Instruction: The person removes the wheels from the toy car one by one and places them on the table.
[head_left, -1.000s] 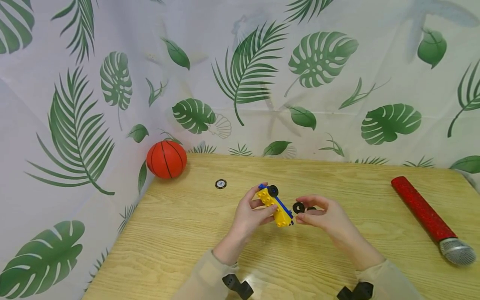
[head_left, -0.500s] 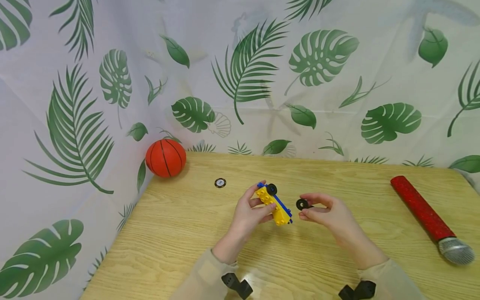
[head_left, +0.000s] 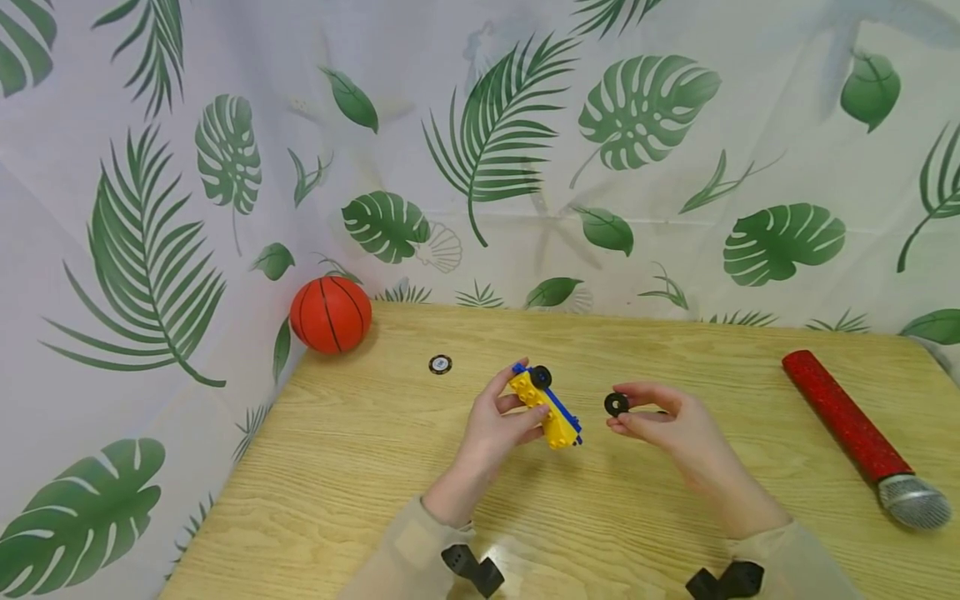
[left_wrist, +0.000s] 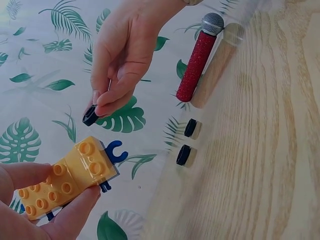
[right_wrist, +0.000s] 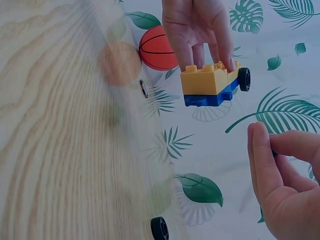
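Observation:
My left hand point(head_left: 495, 421) grips a toy car point(head_left: 553, 419) made of a yellow studded block on a blue base. One black wheel point(head_left: 541, 377) sits at the car's far end. At the near end, the left wrist view shows a bare blue C-shaped clip point(left_wrist: 116, 151). To the car's right, my right hand point(head_left: 663, 417) pinches a loose black wheel point(head_left: 617, 405) between thumb and fingertips, apart from the car. In the right wrist view my right fingers point(right_wrist: 265, 160) hide most of that wheel.
Two more black wheels, one point(left_wrist: 190, 127) beside the other point(left_wrist: 183, 155), stand on the wooden table point(head_left: 360, 433). A red glittery microphone point(head_left: 851, 421) lies at the right. An orange-red toy basketball point(head_left: 332, 315) sits at the back left, with a poker chip point(head_left: 441, 364) nearby. Leaf-print cloth point(head_left: 525, 267) hangs behind.
My right hand has drawn away to the right with the wheel, widening the gap to the car. My left hand keeps its grip on the car, almost unmoved.

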